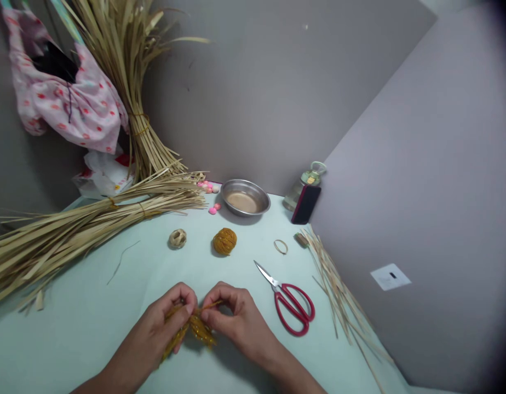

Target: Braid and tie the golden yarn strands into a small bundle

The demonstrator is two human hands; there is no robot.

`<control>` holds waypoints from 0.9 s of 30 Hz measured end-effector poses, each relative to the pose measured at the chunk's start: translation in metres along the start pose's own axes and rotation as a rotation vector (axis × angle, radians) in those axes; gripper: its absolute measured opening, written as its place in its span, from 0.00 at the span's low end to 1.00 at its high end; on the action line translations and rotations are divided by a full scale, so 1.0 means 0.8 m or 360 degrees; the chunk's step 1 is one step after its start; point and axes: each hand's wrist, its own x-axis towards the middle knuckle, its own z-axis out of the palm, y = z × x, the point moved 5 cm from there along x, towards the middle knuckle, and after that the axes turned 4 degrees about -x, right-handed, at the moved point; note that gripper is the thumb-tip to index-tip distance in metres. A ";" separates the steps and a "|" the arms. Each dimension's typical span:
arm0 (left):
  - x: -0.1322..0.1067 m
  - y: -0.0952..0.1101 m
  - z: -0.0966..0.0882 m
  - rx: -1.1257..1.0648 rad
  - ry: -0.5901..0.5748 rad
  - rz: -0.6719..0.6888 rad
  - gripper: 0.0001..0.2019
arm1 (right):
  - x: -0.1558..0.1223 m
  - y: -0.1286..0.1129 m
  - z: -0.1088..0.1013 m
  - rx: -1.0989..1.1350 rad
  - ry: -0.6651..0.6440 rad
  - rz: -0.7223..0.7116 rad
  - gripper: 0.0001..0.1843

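Observation:
Golden-brown glittery yarn (201,331) is bunched between my two hands over the pale green table. My left hand (171,317) is closed around part of the bundle, and loose strands hang below its fingers. Thumb and forefinger of my right hand (232,314) pinch a yarn strand close to the left fingertips; a short end sticks out above them. Beyond the hands sits a ball of the same yarn (224,241). To its left is a small woven ball (178,238). Red-handled scissors (292,306) lie with blades parted slightly, right of my right hand.
Bundles of dry straw strips (113,213) cover the left side. A metal bowl of liquid (245,198), pink pieces (214,209), a bottle (294,191) and a phone (306,204) stand at the back. A thin ring (281,247) and loose strips (339,290) lie right.

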 end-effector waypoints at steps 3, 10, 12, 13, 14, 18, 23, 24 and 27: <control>0.002 -0.001 0.001 0.0060 -0.0030 0.0034 0.16 | 0.000 0.000 -0.001 -0.0004 0.0032 -0.0023 0.04; 0.001 0.003 -0.001 0.0128 -0.0051 0.0039 0.16 | 0.000 0.002 -0.001 -0.0015 0.0032 -0.0019 0.04; 0.001 0.003 -0.003 0.0077 -0.0024 0.0040 0.16 | -0.001 0.000 0.000 -0.0032 0.0026 -0.0021 0.03; 0.001 0.003 -0.004 0.0031 -0.0027 0.0056 0.16 | -0.001 0.000 0.001 -0.0042 0.0025 -0.0023 0.03; 0.001 0.003 -0.003 -0.0020 -0.0041 0.0077 0.16 | -0.001 -0.001 0.001 -0.0049 0.0026 -0.0022 0.03; -0.001 0.004 0.000 -0.0126 -0.0122 0.0125 0.13 | 0.000 0.001 0.002 -0.0041 0.0044 -0.0028 0.02; -0.004 0.014 -0.003 -0.0092 -0.0016 0.0172 0.15 | 0.002 0.003 0.004 -0.0025 0.0007 -0.0070 0.02; -0.004 0.014 -0.004 -0.0069 0.0012 0.0171 0.15 | 0.002 0.004 0.004 -0.0003 0.0010 -0.0061 0.02; -0.004 0.012 -0.006 -0.0010 0.0056 0.0157 0.15 | 0.005 0.008 0.002 0.0133 0.0024 -0.0010 0.06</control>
